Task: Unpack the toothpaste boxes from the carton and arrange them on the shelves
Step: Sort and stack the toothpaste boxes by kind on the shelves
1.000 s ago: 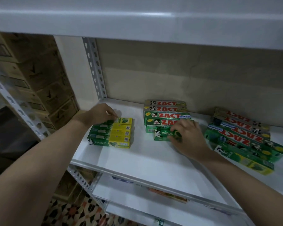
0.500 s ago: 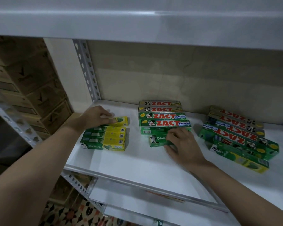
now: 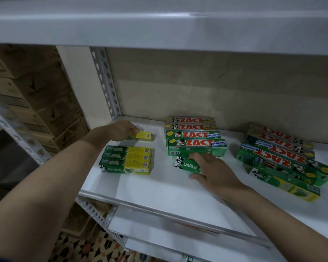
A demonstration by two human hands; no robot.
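Note:
On the white shelf [image 3: 159, 188], my left hand [image 3: 121, 130] grips a small yellow-green Darlie box [image 3: 145, 136] near the back left, set apart behind a row of three like boxes [image 3: 128, 160]. My right hand [image 3: 214, 171] holds a green Darlie box [image 3: 186, 164] just in front of the middle row of Zact boxes [image 3: 195, 138], fingers over its right part. A slanted group of Zact and Darlie boxes [image 3: 280, 159] lies at the right. No carton is in view.
A perforated metal upright [image 3: 106, 82] stands at the shelf's back left corner. Another shelf board [image 3: 159, 25] runs close overhead. Stacked brown cartons [image 3: 36, 103] fill the left. Lower shelves [image 3: 178, 241] and a patterned floor [image 3: 87, 248] show below.
My left hand has drawn the rearmost yellow-green Darlie box back from its row, leaving a gap. My right hand stays on the green Darlie box in front of the Zact row.

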